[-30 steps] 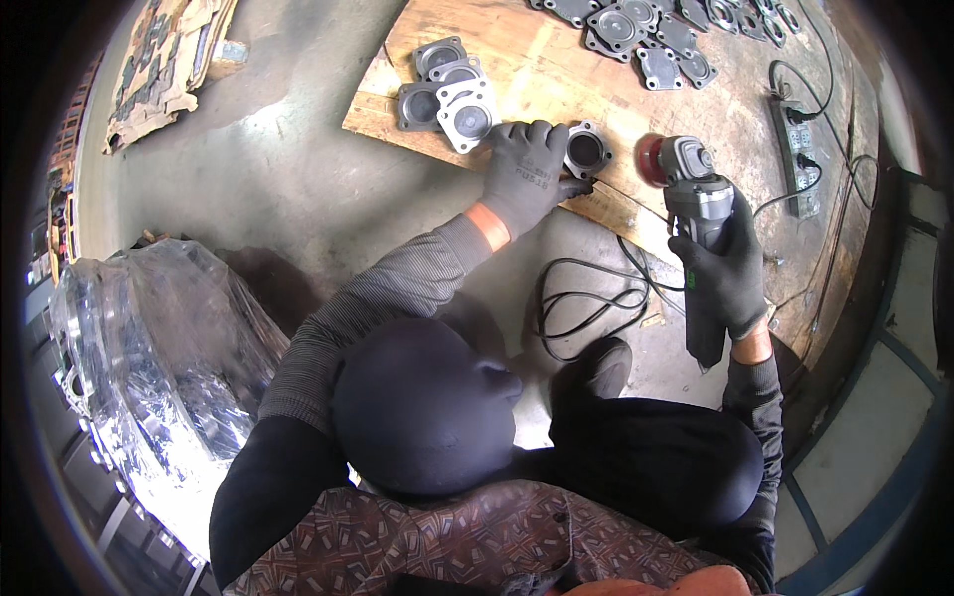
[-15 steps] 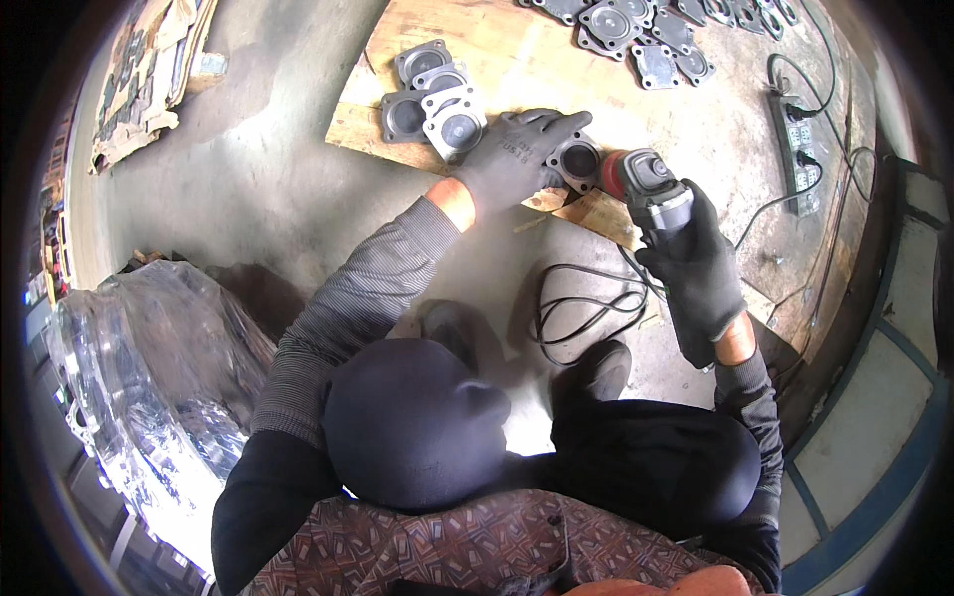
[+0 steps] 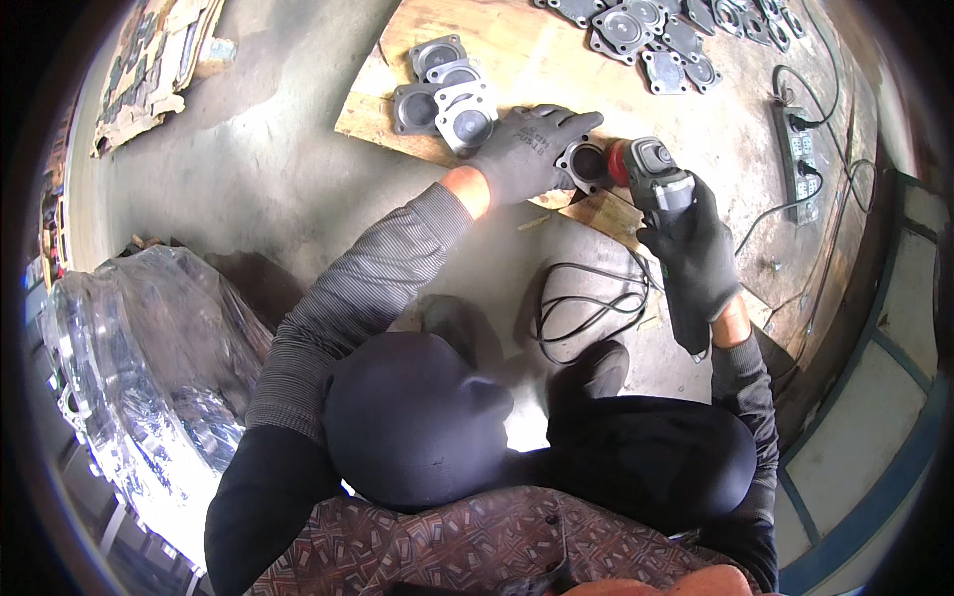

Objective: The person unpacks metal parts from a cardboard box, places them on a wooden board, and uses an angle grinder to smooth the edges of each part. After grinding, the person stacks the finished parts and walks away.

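My left hand [image 3: 525, 157], in a dark grey glove, grips a metal flange plate [image 3: 586, 163] by its left side at the edge of the wooden board. The plate has a round dark centre and bolt holes at its corners. My right hand [image 3: 704, 253], gloved too, is wrapped round the body of an angle grinder [image 3: 664, 189]. The grinder's red disc [image 3: 617, 163] meets the plate's right edge; whether it touches cannot be made out. Beside my left hand several similar plates [image 3: 467, 121] lie in an overlapping cluster.
More flange plates [image 3: 664, 42] are piled on the far side of the wooden board [image 3: 517, 60]. A power strip [image 3: 803, 164] with plugged-in cords lies at right. A black cable [image 3: 586, 310] coils on the floor. Clear plastic sheeting [image 3: 159, 368] covers something at left; torn cardboard [image 3: 149, 79] lies far left.
The whole view has shifted slightly, so board and plates sit a little further right. Both hands keep their grip, with plate and grinder disc still side by side.
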`<action>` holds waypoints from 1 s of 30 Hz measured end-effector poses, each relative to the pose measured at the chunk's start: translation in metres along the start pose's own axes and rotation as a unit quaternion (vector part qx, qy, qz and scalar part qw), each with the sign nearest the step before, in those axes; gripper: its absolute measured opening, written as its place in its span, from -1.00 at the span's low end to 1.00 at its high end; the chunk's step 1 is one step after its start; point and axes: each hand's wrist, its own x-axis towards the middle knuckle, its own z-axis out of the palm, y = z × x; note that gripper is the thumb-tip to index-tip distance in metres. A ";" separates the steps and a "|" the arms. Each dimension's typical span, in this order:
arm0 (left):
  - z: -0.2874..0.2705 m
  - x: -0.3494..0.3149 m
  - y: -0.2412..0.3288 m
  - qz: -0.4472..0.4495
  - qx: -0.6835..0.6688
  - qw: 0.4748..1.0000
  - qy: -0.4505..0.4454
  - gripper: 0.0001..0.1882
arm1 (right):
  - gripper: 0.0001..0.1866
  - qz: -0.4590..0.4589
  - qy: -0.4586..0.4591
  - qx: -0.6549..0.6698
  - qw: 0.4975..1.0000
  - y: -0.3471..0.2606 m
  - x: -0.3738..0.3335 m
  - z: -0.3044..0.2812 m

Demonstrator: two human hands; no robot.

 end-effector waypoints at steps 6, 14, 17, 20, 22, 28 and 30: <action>-0.004 -0.002 0.000 0.021 0.008 1.000 -0.015 -0.05 | -0.19 0.024 -0.043 0.269 0.962 0.025 -0.008 -0.014; 0.003 0.002 -0.001 0.027 0.070 0.996 -0.046 -0.10 | -0.56 0.052 0.086 0.251 0.963 0.024 -0.010 -0.018; 0.005 0.002 -0.004 0.040 0.073 0.996 -0.033 -0.12 | -0.55 0.105 0.076 0.290 0.948 0.023 -0.006 -0.020; 0.005 0.001 -0.008 0.038 0.046 0.998 -0.034 -0.11 | -0.51 0.051 0.078 0.185 0.978 0.023 -0.008 -0.016; 0.005 -0.002 -0.009 0.027 0.032 0.999 -0.019 -0.09 | -0.45 -0.007 0.066 0.106 0.992 0.023 -0.009 -0.010; 0.009 -0.012 -0.007 -0.020 0.000 1.000 0.007 0.04 | -0.30 -0.004 0.007 0.000 1.000 0.007 -0.003 0.005; 0.011 -0.012 -0.007 -0.023 0.003 1.000 0.016 0.06 | -0.29 0.004 -0.002 -0.019 1.000 0.001 0.000 0.008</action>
